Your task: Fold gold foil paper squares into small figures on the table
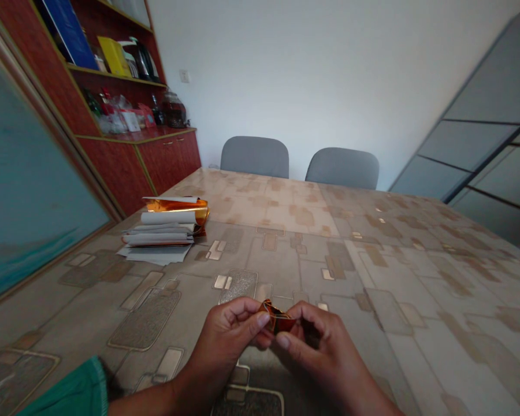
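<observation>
Both hands hold one small piece of folded, shiny orange-gold foil paper [281,322] between them, just above the near part of the table. My left hand [236,326] pinches its left end between thumb and fingers. The right end is gripped by my right hand [318,335], its thumb lying along the lower edge. Creased and partly raised, the foil paper has a dark fold in its middle; its underside is hidden by the fingers. Further off to the left lies a stack of folded paper sheets [162,237], grey-white outside with shiny gold foil showing on top.
The table [260,202] wears a patterned cover with rectangles. Two grey chairs [255,156] stand at its far side against a white wall. At the back left is a red-brown cabinet [164,159] with a kettle [145,60] and a glass jar [174,108].
</observation>
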`<state>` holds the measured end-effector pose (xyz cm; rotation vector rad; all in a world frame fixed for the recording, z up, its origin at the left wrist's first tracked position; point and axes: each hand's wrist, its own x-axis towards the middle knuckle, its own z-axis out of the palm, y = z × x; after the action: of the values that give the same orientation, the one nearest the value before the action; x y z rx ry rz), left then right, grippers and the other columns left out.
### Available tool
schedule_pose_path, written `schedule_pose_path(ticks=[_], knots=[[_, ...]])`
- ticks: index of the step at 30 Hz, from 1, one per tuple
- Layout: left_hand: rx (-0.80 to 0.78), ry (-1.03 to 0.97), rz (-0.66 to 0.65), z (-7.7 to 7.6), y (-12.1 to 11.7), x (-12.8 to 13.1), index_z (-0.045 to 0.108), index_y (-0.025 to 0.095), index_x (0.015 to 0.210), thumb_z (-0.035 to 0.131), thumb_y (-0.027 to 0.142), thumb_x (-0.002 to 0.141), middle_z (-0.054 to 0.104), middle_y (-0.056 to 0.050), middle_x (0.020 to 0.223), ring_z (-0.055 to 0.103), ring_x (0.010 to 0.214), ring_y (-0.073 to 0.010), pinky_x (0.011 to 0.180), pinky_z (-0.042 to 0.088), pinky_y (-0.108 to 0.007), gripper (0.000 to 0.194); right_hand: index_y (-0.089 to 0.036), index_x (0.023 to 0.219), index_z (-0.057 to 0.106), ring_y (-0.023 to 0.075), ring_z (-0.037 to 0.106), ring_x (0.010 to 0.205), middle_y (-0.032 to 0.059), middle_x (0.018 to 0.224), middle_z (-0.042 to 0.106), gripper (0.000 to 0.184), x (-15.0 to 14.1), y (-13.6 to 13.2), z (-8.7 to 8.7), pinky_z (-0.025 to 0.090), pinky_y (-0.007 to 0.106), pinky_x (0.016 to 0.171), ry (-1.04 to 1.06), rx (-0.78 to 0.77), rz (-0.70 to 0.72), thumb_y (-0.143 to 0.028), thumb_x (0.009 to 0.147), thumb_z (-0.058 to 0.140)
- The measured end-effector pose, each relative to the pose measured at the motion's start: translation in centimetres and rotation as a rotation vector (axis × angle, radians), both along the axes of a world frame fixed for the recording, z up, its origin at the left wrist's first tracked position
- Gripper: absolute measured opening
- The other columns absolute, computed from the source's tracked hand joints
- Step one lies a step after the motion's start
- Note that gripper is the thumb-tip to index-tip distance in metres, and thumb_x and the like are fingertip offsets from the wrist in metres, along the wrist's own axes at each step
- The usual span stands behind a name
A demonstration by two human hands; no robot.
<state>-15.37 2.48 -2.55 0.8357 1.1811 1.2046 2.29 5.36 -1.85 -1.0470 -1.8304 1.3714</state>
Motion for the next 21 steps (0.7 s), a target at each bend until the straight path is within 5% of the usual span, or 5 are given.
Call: schedule_pose_path(ticks=[16,21], knots=[[0.004,-0.03,-0.113,0.12,0.22,-0.28,0.074,0.013,0.073,0.086,0.056,0.065,0.071,-0.003,0.061,0.062,0.056,-0.0133,0.056,0.049,-0.022,0.045,-0.02,0.079,0.058,0.0132,0.044,0.06,-0.0022,0.067,0.055,0.024,-0.07,-0.23,0.31,0.033,0.024,0.054,0.002,0.045,0.066,-0.039,0.093,0.056],[-0.026,-0.021,-0.131,-0.08,0.3,-0.36,0.069,0.014,0.069,0.086,0.059,0.063,0.072,-0.004,0.058,0.061,0.052,-0.0131,0.054,0.047,-0.022,0.049,-0.02,0.07,0.055,0.0138,0.046,0.059,-0.0006,0.064,0.056,0.036,0.46,0.2,-0.54,0.035,0.025,0.056,0.042,0.081,-0.042,-0.045,0.097,0.054]])
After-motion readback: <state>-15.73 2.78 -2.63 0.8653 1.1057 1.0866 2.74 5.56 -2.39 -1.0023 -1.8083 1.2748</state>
